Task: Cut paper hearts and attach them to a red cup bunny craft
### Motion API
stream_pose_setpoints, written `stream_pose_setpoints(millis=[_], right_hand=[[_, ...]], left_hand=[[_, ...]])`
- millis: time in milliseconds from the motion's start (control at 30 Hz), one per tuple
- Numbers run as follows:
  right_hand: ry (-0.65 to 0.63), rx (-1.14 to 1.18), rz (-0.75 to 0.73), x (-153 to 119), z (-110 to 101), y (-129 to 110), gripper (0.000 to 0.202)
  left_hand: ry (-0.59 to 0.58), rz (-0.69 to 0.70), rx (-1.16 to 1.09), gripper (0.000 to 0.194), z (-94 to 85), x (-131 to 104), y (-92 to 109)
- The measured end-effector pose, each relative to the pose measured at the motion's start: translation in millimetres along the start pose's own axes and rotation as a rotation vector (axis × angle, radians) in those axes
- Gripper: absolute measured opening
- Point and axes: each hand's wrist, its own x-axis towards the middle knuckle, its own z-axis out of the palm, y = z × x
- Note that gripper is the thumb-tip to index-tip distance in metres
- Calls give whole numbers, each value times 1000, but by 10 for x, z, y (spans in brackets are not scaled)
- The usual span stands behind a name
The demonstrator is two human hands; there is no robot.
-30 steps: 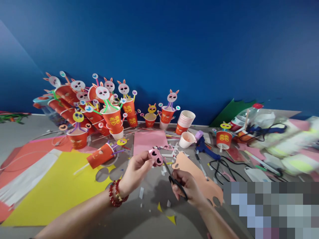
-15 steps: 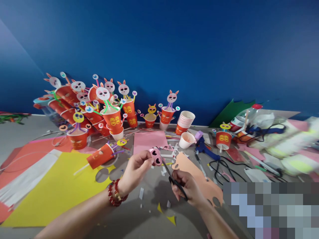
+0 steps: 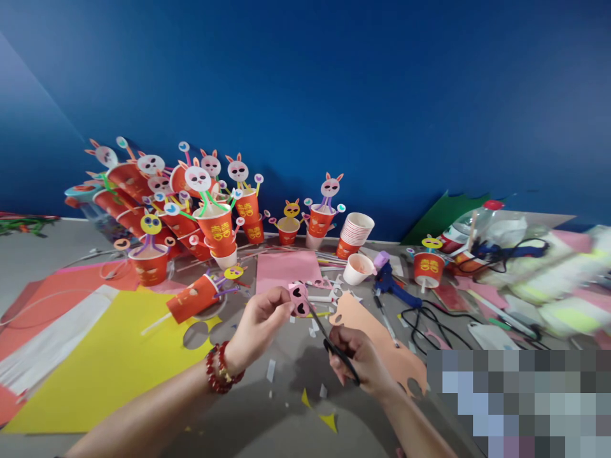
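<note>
Head view: left grip (image 3: 258,324) pinches pink paper (image 3: 298,301); right grip (image 3: 357,357) encloses scissors (image 3: 321,324); paper slippage could skew cuts.

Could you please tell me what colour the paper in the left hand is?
The paper is pink with black heart-like marks, best seen in the head view.

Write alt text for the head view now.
Left hand pinches a pink paper piece with black hearts; right hand holds black-handled scissors at its edge. Behind, red cups, many topped with animal faces, crowd the table before a blue wall.
</note>
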Motion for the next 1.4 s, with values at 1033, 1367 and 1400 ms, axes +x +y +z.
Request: stream_pose_setpoints(millis=[1033, 1367, 1400], right_hand=[[23, 37, 45, -1, 5, -49, 53], [21, 41, 37, 2, -16, -7, 52], [27, 40, 42, 1, -16, -6, 52]], left_hand=[[-18, -12, 24, 25, -43, 17, 49], [-22, -7, 35, 23, -51, 18, 51], [-23, -6, 37, 23, -52, 17, 49]])
